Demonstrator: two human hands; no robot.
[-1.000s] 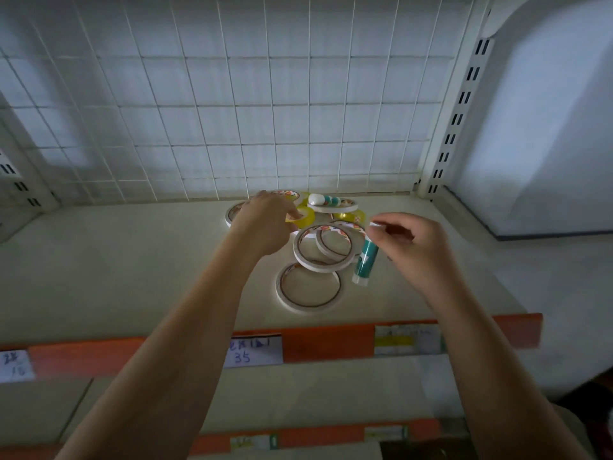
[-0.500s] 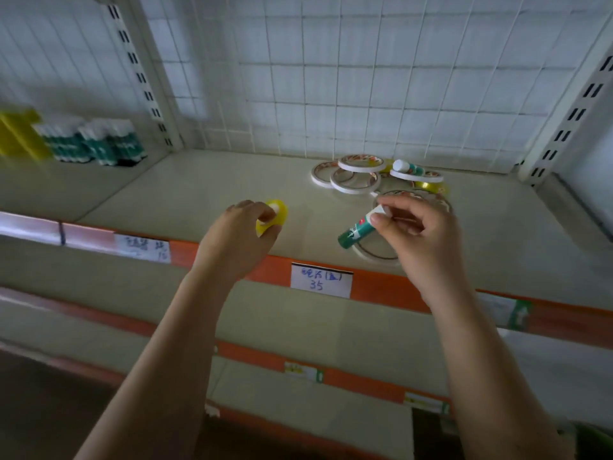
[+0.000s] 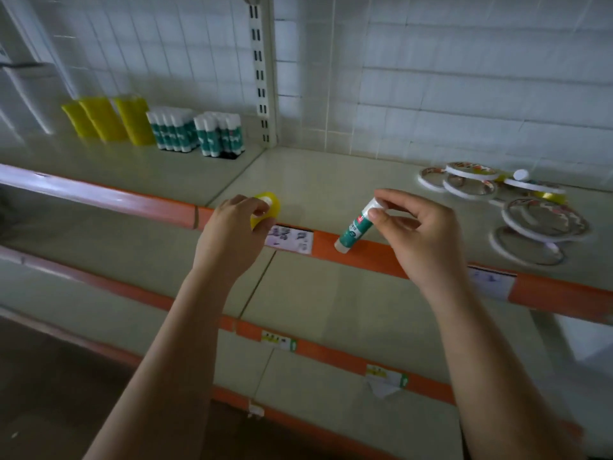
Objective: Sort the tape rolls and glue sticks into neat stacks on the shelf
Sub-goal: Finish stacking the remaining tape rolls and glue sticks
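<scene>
1. Your left hand (image 3: 232, 234) curls round a yellow tape roll (image 3: 267, 207), held over the shelf (image 3: 331, 180) edge; your right hand (image 3: 418, 234) pinches a glue stick (image 3: 356, 225) by its white cap, body slanting down-left.
2. Since half a second ago both hands have carried left; stacked glue sticks (image 3: 195, 134) now sit nearer.
3. The loose rolls (image 3: 530, 207), thin white rings, lie far right on the smooth shelf

The left hand (image 3: 232, 234) hides most of the yellow tape roll (image 3: 268, 207); the price label (image 3: 290, 239) print is blurred.
</scene>
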